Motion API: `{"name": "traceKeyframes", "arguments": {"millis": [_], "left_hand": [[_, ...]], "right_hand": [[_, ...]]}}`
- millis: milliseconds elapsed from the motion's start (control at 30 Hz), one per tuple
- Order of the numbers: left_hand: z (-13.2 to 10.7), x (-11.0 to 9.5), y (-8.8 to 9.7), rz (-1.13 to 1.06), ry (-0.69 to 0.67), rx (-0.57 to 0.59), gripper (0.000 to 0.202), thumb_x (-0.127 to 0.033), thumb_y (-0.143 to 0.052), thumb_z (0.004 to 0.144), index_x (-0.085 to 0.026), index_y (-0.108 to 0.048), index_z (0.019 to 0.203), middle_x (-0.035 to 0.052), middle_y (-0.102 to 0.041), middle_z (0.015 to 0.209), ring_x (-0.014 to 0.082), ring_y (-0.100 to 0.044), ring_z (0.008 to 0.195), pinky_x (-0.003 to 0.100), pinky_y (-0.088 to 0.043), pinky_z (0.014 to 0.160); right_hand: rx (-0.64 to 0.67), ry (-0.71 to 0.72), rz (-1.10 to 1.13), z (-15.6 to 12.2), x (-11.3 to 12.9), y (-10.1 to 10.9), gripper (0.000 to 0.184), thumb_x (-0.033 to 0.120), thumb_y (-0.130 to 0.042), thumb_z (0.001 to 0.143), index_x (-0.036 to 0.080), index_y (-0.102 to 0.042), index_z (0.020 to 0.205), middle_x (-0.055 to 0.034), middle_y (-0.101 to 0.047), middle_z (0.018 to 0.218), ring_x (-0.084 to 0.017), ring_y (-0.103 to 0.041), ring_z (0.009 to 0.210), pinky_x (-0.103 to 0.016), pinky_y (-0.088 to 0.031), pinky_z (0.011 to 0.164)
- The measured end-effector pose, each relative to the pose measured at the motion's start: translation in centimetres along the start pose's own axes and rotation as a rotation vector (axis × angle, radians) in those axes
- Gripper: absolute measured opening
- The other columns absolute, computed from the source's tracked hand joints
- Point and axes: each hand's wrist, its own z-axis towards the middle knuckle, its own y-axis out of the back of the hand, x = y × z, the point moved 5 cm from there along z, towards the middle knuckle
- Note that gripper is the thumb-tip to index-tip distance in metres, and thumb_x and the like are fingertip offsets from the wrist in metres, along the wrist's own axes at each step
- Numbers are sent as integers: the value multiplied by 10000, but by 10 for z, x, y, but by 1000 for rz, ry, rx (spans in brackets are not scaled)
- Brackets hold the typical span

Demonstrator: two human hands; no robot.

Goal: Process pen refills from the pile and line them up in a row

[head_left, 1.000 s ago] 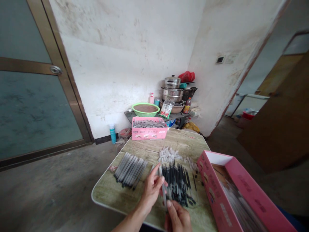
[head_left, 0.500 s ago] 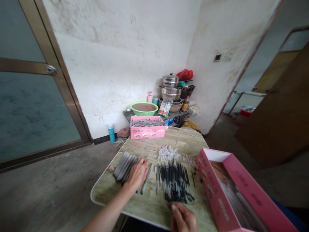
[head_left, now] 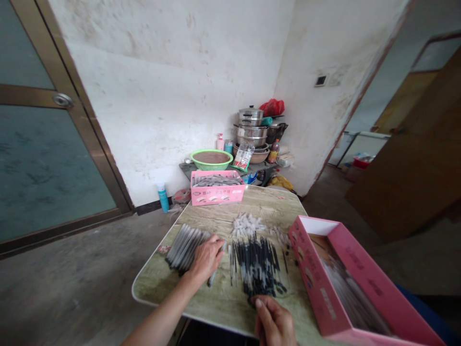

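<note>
My left hand (head_left: 207, 257) is closed, its fingertips over the upper part of a single grey pen (head_left: 212, 278) lying on the table. To its left lies a row of grey pens (head_left: 185, 247) with dark lower ends. My right hand (head_left: 274, 318) pinches a small black pen cap at the table's near edge; thumb and fingers partly hide it. Just beyond it lie black-and-clear pen refills (head_left: 257, 262), with black caps (head_left: 264, 287) bunched at their near end. Small whitish translucent pieces (head_left: 247, 224) form a pile farther back.
A pink box (head_left: 218, 196) full of pens stands at the table's (head_left: 162, 288) far end. A larger pink box (head_left: 336, 307) with long translucent items sits on the right. Behind are a green basin (head_left: 196, 161) and stacked pots (head_left: 251, 129).
My left hand has moved slightly right, from beside the single pen to over its upper part. My right hand stays near the black caps. The whole view has shifted a little.
</note>
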Motion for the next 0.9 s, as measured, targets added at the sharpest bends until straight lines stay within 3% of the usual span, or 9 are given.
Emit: {"name": "traceKeyframes", "arguments": {"millis": [200,467,667,800,900], "left_hand": [[5,3,5,89,-59,4,262,-132,-506,812,-245,-673,980,56,-630,972,223,-517,962,334,-368,867],[7,9,7,79,-33,-35,298,-103,-472,822,-238,-686,979,80,-632,947,236,-522,939,352,-362,861],[12,10,7,120,-16,-39,257,-110,-482,819,-221,-682,938,76,-625,928,234,-530,924,351,-378,848],[11,3,5,61,-44,-94,290,-145,-512,818,-211,-654,1061,72,-630,984,231,-545,947,340,-395,875],[5,-8,-3,-86,-82,-146,337,-157,-451,862,-215,-616,1149,67,-633,1029,207,-573,953,300,-425,860]], "right_hand": [[52,-138,125,0,-16,-1,518,682,-570,683,169,-635,713,59,-410,370,-74,-303,292,-189,-174,302],[70,-128,107,6,-19,5,484,634,-549,734,157,-619,777,58,-436,397,-73,-315,294,-182,-187,307],[13,-21,3,27,-1,44,442,586,-552,760,150,-619,771,35,-483,439,-114,-426,356,-203,-309,347],[-34,37,-70,27,11,65,435,570,-523,793,158,-604,680,31,-473,441,-112,-423,359,-209,-319,354],[-101,112,-161,24,34,86,416,542,-515,809,151,-656,806,15,-526,472,-133,-468,378,-219,-354,365]]}}
